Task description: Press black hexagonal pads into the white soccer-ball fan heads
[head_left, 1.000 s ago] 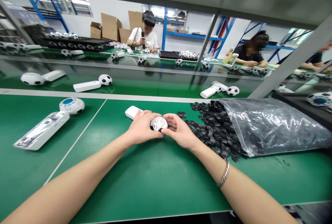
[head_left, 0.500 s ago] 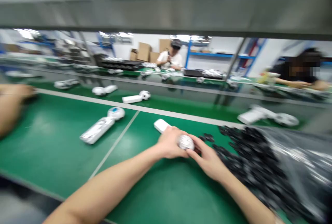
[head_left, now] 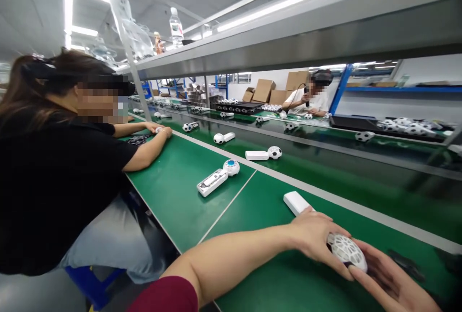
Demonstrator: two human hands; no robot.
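At lower right I hold a white device with a round, soccer-ball-like head [head_left: 348, 252] of openwork webbing and a flat, oblong handle. My left hand [head_left: 315, 237] wraps round it where handle and head meet, and hides that join. The handle's white end sticks out beyond my left knuckles. My right hand [head_left: 390, 276] closes on the other side of the head, thumb near my left thumb. Left of my arm, a similar device [head_left: 212, 182] lies on the green table with its handle open, inner parts showing, and a blue disc in its head.
A grey-white strip [head_left: 317, 188] divides the table from a green belt carrying several similar devices [head_left: 263, 155]. A person in black [head_left: 61, 187] sits at the left, hands on the table. Another person [head_left: 314, 97] works across the line. Blurred black pieces [head_left: 407, 264] lie beyond my right hand.
My view has swung left and tilted, bringing the neighbouring person fully into sight and pushing my hands to the lower right. Both hands still hold the device; the plastic bag has left view.
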